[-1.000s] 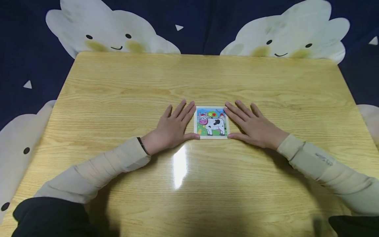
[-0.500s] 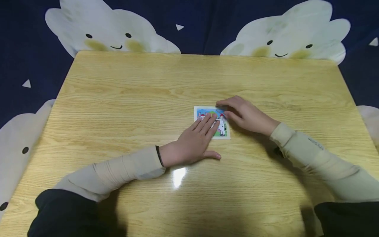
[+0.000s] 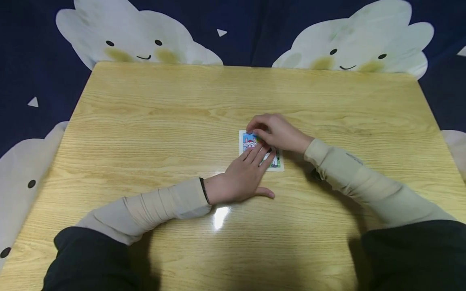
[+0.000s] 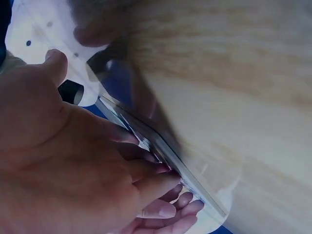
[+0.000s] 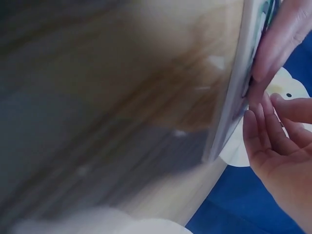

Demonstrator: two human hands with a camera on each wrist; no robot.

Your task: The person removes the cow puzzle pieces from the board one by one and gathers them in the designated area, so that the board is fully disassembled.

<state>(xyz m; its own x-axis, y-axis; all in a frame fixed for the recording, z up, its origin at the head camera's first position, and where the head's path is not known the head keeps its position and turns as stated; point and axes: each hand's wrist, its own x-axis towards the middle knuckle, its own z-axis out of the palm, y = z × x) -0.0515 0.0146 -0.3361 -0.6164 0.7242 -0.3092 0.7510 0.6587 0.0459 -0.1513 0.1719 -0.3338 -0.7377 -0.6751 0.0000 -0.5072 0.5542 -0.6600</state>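
Observation:
A small picture board (image 3: 280, 168) with a pale border and a cartoon cow lies flat on the table, its edge showing in both wrist views. My left hand (image 3: 244, 173) lies across the picture from the near side, fingers straight and spread, thumb out over the tabletop. It covers much of the cow. My right hand (image 3: 278, 131) bends over the board's far edge, with thumb and fingertips close together at the top of the picture. In the right wrist view its loosely bent fingers (image 5: 261, 129) are near the picture, with nothing visible held between them.
The wooden table (image 3: 164, 105) extends around the board on all sides, with a glare spot near the left wrist. A dark blue cloth (image 3: 247, 36) printed with smiling white clouds borders the table's far and side edges.
Both hands were flat at the board's sides. The left has slid right onto the picture; the right has lifted, bent its fingers and moved left over the far edge. The board has stayed put.

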